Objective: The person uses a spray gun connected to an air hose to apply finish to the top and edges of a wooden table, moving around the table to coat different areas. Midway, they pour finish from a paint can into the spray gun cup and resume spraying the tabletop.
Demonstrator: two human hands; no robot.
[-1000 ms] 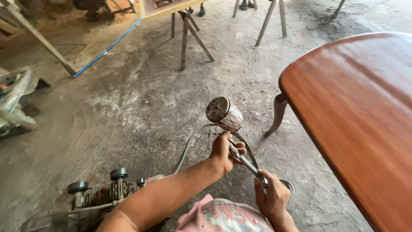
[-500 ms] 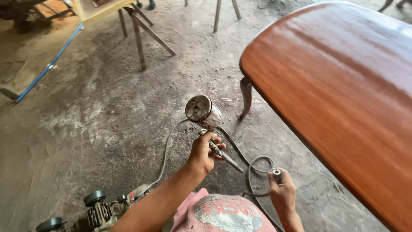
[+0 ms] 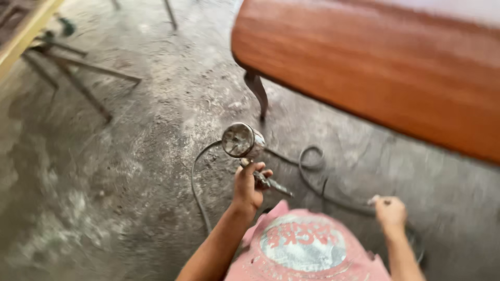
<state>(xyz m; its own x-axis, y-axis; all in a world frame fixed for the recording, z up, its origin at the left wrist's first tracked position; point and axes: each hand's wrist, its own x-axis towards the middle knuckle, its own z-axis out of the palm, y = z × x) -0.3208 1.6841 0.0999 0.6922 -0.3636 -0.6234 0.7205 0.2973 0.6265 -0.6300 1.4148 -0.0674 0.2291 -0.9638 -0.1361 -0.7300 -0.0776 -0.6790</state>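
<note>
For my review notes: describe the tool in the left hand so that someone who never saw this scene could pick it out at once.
Start at the big reddish-brown wooden table at upper right and drop past its curved leg to the grey floor. There the left hand grips a spray gun. Its round metal cup, paint-speckled and facing the camera, sets it apart from the dark hose beside it.

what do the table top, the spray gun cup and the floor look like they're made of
Table top: wood, apparently, with a reddish-brown glossy finish; faint grain streaks and a sheen show.
Spray gun cup, held up by the left hand: probably metal, dull grey and spattered.
Floor: likely bare concrete, grey, rough and dusty.
</note>
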